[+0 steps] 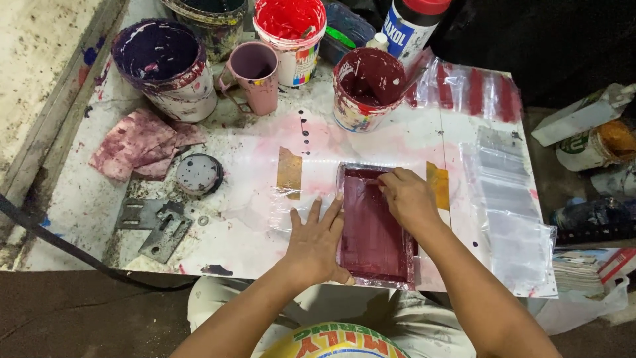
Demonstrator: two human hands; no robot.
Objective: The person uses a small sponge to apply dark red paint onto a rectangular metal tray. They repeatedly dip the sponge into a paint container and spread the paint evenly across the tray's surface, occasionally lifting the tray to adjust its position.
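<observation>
1. I see the small rectangular printing frame [374, 229] lying flat near the front edge of the table [86, 199], just right of the middle, on top of a clear plastic sheet [291, 205].
2. My left hand [317, 242] lies flat along the frame's left side, fingers spread and open, palm pressing down on frame edge and plastic; it grips nothing.
3. My right hand [405, 195] is at the frame's top right corner, fingers curled in. They seem to press or pinch something against the mesh there, but I cannot tell what, if anything, they hold.
4. The mesh is already coated in dark maroon ink over nearly its whole area, so I judge the inking pass largely done.
5. Two strips of yellowish tape [289, 171] sit on either side of the frame as stops, so the placing of the plastic looks settled.
6. To the right lies a stack of clear plastic bags [503, 199]. Those at the far edge carry red stripes [464, 89].
7. Behind the frame stands an open maroon paint can [366, 86], beside it a red pot [290, 36], a pink mug [255, 73] and a purple bucket [165, 66]. A stained rag [136, 142] lies at the left.
8. The frame is still down, so I judge that lifting it remains.
</observation>
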